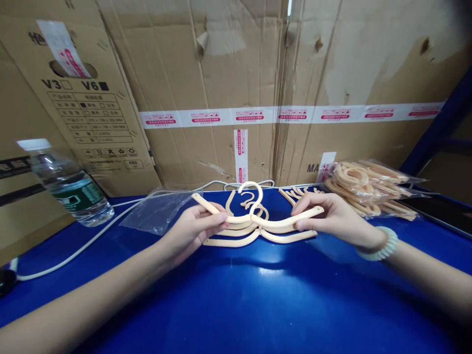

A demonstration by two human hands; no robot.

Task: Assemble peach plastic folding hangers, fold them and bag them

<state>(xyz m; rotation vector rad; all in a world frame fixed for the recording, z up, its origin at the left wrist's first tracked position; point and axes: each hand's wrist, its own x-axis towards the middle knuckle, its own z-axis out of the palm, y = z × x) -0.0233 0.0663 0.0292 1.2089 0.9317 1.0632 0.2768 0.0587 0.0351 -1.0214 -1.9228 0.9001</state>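
A cream-coloured clothes hanger [273, 223] is held up in front of me, its hook [254, 186] pointing upward. My left hand [197, 223] pinches its left arm between thumb and fingers. On the other side, my right hand [328, 219] grips the right arm close to its end, which has a small hole. Just below and behind it, another cream hanger [236, 242] lies on the blue table [265, 305]. Further hanger parts with curved hooks show behind the held one, partly hidden by it.
Bagged hanger parts [368, 184] are stacked at the back right, beside a dark flat device [442, 214]. Loose pieces [295, 194] lie near the cardboard boxes [214, 64]. A clear plastic bag [155, 211], white cable [73, 255] and water bottle [70, 182] are on the left.
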